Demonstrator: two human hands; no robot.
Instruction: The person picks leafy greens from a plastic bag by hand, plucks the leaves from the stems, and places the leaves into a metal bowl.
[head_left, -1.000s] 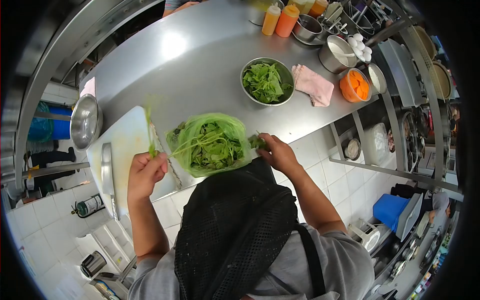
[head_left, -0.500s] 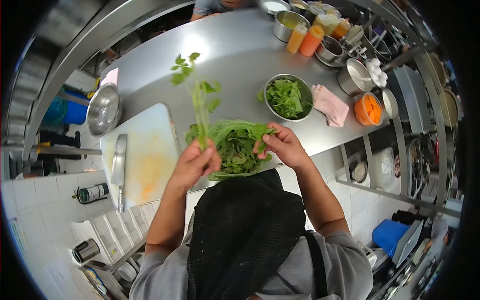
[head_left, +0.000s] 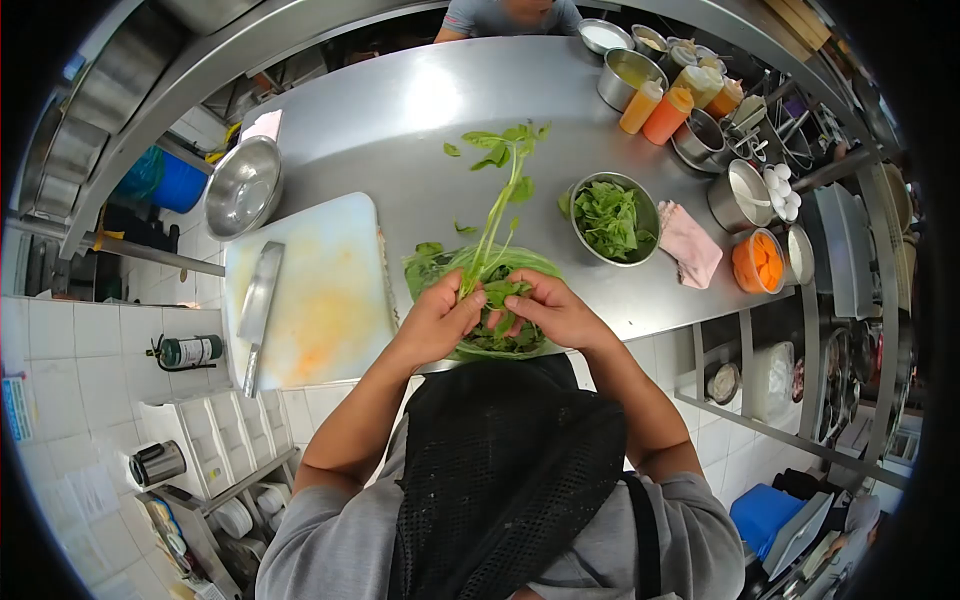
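Observation:
My left hand [head_left: 444,318] is closed on a bunch of long green stems [head_left: 492,225], whose leafy tops point away from me over the steel table. Close beside it, my right hand [head_left: 549,308] pinches some green leaves [head_left: 507,292]. Both hands are over an open green plastic bag [head_left: 425,275] of leaves at the table's near edge. A steel bowl [head_left: 650,232] with picked green leaves stands beyond my right hand. Left of the bag lies a white cutting board [head_left: 320,300] with a knife [head_left: 262,290] on it.
An empty steel bowl [head_left: 243,188] sits at the left edge of the table [head_left: 400,150]. On the right are a pink cloth [head_left: 690,243], a tub of orange pieces [head_left: 757,262], eggs [head_left: 783,192], pots and sauce bottles [head_left: 667,115]. A person [head_left: 510,18] is across the table.
My right hand has moved in close to my left hand. The stem bunch now leans to the right. The view has shifted, and more of the person across the table shows.

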